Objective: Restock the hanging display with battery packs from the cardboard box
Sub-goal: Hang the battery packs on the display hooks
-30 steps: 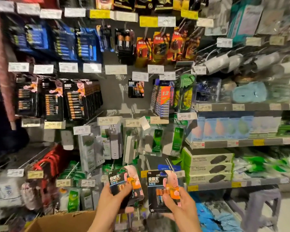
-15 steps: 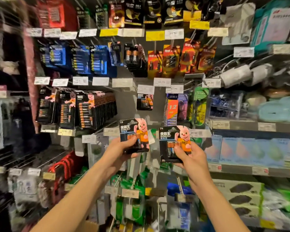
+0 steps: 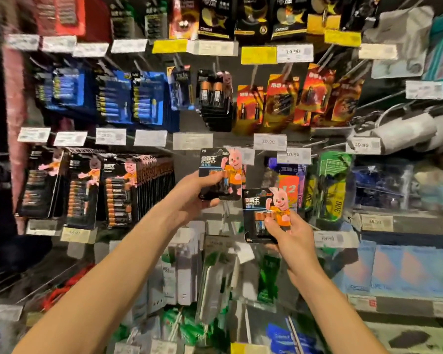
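Your left forearm (image 3: 118,272) and right forearm (image 3: 325,297) are both bare along all of the length that shows, from the bottom edge of the view to the wrists. They are slim and taper evenly toward the wrists. Your left grip (image 3: 189,198) and right grip (image 3: 292,233) are bare as well, fingers and thumbs uncovered. Blur hides finer detail such as the nails.
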`<action>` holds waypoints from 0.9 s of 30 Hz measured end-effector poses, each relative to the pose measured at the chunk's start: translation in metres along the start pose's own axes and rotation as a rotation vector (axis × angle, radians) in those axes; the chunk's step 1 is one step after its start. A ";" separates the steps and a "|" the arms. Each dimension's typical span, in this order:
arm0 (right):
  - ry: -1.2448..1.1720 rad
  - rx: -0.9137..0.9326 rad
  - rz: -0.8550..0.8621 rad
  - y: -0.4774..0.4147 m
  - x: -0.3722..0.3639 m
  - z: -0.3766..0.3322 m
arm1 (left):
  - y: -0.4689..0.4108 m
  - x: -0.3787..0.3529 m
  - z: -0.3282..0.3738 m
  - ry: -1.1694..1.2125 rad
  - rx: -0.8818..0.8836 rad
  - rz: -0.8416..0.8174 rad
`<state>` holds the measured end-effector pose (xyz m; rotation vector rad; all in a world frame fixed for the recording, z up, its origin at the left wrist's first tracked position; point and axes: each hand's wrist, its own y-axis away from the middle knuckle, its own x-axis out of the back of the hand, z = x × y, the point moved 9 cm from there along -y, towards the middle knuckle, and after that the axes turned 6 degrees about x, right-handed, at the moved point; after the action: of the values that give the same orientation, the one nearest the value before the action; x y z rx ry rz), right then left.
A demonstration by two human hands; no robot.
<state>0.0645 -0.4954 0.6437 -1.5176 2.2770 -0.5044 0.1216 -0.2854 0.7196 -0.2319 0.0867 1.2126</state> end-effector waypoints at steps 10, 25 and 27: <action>0.037 0.077 -0.042 -0.040 -0.030 0.003 | -0.038 0.012 0.031 -0.063 -0.050 -0.094; -0.023 0.066 -0.160 -0.048 -0.039 0.016 | -0.032 0.009 0.035 -0.055 -0.126 -0.086; 0.009 0.076 -0.161 -0.053 -0.040 0.013 | -0.031 0.009 0.042 -0.040 -0.138 -0.082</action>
<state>0.1278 -0.4782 0.6619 -1.6722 2.1267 -0.6357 0.1519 -0.2780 0.7626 -0.3282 -0.0413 1.1416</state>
